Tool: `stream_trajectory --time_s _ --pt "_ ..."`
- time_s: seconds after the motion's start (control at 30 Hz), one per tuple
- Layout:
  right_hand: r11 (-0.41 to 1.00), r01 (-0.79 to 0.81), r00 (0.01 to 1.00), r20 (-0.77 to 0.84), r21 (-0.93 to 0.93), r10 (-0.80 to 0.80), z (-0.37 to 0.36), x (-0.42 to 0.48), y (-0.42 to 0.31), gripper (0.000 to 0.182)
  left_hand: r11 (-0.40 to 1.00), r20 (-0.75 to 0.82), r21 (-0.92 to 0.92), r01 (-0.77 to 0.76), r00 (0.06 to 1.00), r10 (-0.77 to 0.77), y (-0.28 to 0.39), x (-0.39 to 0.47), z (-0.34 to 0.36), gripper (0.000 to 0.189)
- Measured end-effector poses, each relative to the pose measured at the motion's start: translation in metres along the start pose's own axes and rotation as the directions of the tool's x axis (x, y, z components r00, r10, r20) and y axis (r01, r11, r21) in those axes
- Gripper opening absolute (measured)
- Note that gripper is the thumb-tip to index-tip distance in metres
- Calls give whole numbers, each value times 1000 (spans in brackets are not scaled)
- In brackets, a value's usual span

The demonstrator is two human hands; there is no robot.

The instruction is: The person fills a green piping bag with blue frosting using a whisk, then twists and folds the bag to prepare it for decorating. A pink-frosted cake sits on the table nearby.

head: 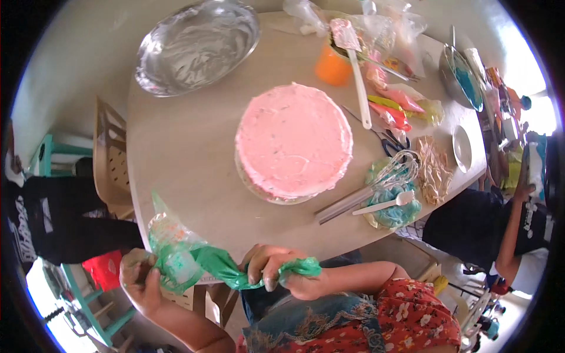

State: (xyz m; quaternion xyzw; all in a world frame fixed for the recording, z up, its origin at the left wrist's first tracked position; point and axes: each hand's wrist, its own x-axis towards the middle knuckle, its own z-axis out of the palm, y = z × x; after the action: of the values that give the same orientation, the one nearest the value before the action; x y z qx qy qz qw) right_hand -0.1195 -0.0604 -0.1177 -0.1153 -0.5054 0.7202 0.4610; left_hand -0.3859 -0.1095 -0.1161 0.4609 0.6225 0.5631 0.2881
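My left hand (139, 278) pinches the side of a green-smeared plastic piping bag (216, 264) at the table's near edge. My right hand (282, 271) is wrapped around the bag's twisted right part, and a crumpled green end sticks out past the fingers. Both hands have smears on the fingers. The bag's pointed, clearer part lies over the table edge at the left. Beyond the hands, a round cake (293, 141) coated in pink icing stands in the middle of the table; neither hand touches it.
A large metal bowl (198, 48) sits far left. At the right are a white-handled spatula (359, 88) on an orange container (333, 66), filled piping bags (399, 103), scissors (390, 143), a whisk (379, 183), a small white scraper (388, 204) and a white bowl (462, 149). People stand on both sides.
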Motion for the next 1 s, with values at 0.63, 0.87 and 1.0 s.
stream_trajectory --time_s 0.63,0.87,1.0 --pt "981 181 981 59 69 -185 -23 -17 20 24 967 31 42 -252 968 251 2 4 34 19" --pt "984 175 983 56 17 -175 -24 -19 24 21 961 109 25 -276 956 272 -19 12 22 23" --pt "981 192 980 56 14 -192 -20 -20 29 20 944 62 -135 -301 948 311 -21 8 28 22"
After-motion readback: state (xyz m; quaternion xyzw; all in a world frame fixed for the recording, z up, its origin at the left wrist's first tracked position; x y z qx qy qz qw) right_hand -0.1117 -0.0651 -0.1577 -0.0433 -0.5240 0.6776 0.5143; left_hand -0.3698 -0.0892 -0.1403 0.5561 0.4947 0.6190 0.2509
